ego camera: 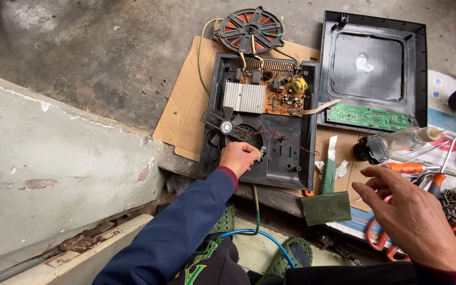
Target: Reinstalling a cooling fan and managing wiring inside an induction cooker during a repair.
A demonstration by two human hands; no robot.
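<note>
On a sheet of brown cardboard (185, 105) laid over the concrete step sits an opened black appliance base (286, 163), its inside facing up. Near its lower left corner the left hand (239, 157) rests on the casing with fingers curled together around a small pale metal part (262, 153), just below the black cooling fan (227, 126), which lies tilted over its round opening. Thin red wires (286, 138) run from the fan area across the base. Above the fan sit a ribbed silver heat sink (244, 96) and a brown circuit board (286, 95), and beyond the upper edge lies the round copper coil (250, 29), joined by leads. To the right, the black top cover (375, 63) lies face down with a green circuit board (367, 117) along its lower edge. The right hand (412, 219) hovers open, fingers spread and holding nothing, above a clutter of tools: orange-handled screwdrivers (412, 168), a pile of screws (454, 203), and a green cloth patch (325, 207) near it.
</note>
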